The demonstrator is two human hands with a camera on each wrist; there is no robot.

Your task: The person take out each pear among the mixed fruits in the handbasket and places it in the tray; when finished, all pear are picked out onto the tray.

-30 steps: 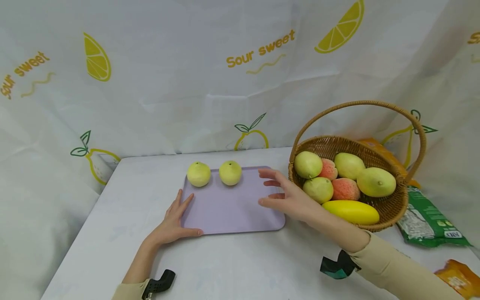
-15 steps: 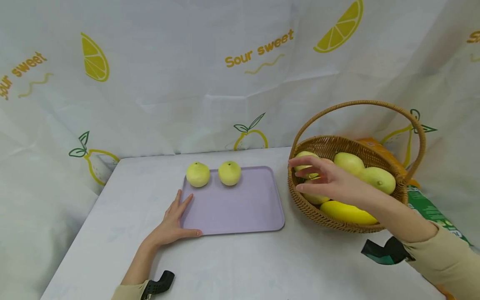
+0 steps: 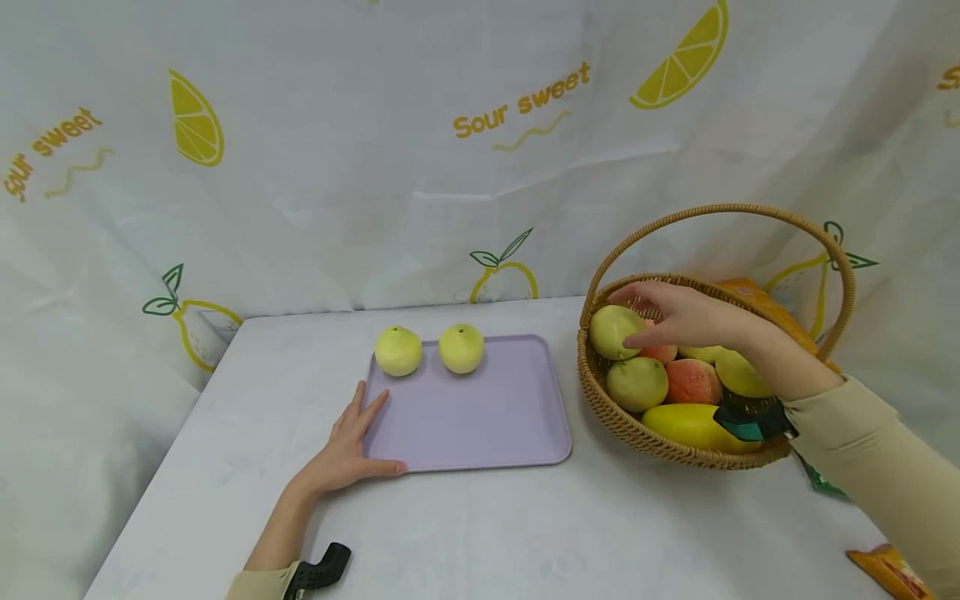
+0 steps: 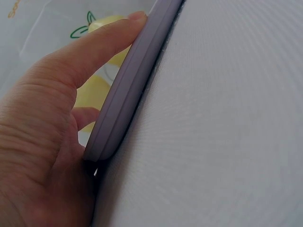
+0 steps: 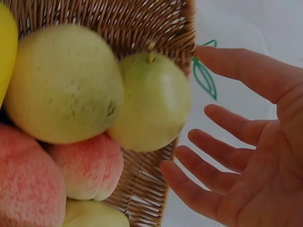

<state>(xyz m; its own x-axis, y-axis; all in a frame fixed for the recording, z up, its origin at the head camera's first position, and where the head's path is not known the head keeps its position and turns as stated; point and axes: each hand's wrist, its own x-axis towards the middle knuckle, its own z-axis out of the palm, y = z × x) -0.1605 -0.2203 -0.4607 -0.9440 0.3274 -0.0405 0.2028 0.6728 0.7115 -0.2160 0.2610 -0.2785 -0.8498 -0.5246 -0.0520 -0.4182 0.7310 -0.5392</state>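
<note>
My left hand (image 3: 342,450) rests at the near left corner of the lilac tray (image 3: 480,425), fingers spread along its side. In the left wrist view the thumb (image 4: 109,40) touches the tray's rim. Two round yellow-green fruits (image 3: 398,351) stand at the tray's back left. Over the wicker basket (image 3: 615,421) reaches my right hand (image 3: 690,315), its fingers spread around a yellow-green pear-like fruit (image 3: 613,332). The right wrist view shows a gap between the fingertips and that fruit (image 5: 156,101).
Also in the basket are pink peaches (image 3: 694,382), more yellow-green fruits (image 3: 637,384) and a long yellow fruit (image 3: 686,425). Its tall handle (image 3: 720,208) arches over them. Orange packets (image 3: 888,573) and a green packet (image 3: 821,482) lie at the right. A lemon-print cloth (image 3: 360,208) hangs behind.
My right hand has moved right from over the tray to the basket, and then down toward the fruit at its left end. The left hand, tray and its two fruits have stayed put.
</note>
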